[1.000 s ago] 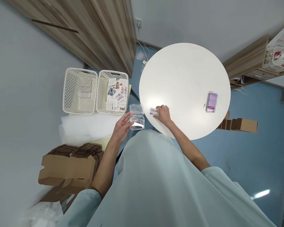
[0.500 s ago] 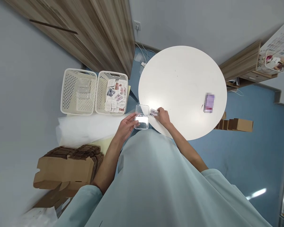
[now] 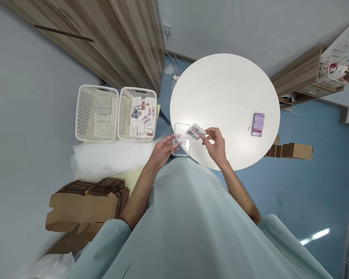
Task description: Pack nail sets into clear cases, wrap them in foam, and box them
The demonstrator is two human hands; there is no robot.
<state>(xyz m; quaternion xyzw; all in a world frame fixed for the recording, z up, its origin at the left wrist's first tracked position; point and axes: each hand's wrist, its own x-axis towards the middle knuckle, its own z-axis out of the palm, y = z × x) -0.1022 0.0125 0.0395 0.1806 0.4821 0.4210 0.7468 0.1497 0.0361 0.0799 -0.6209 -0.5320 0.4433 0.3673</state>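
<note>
Two bare hands work close together at the near left edge of a round white table (image 3: 227,89). The left hand (image 3: 160,153) grasps a clear plastic case (image 3: 182,148) by its left side, thumb over the lower half and fingers at the hinge. The case is open, its two halves spread one above the other, partly over the table's edge. The right hand (image 3: 216,145) pinches a pale card (image 3: 195,131) bearing rows of small purplish pieces between thumb and fingers. The card is tilted, its left end overlapping the right edge of the case's upper half in this view; whether they touch, I cannot tell

Toward the table's right side lies a purple item (image 3: 258,124), blurred out. To the left, two white baskets stand side by side: the farther left basket (image 3: 83,112) holds clear containers (image 3: 102,109), the nearer right basket (image 3: 124,112) many cards (image 3: 145,118) with coloured pieces. Below them lie white translucent sheeting (image 3: 113,157) and a stack of folded brown cardboard (image 3: 81,207)
</note>
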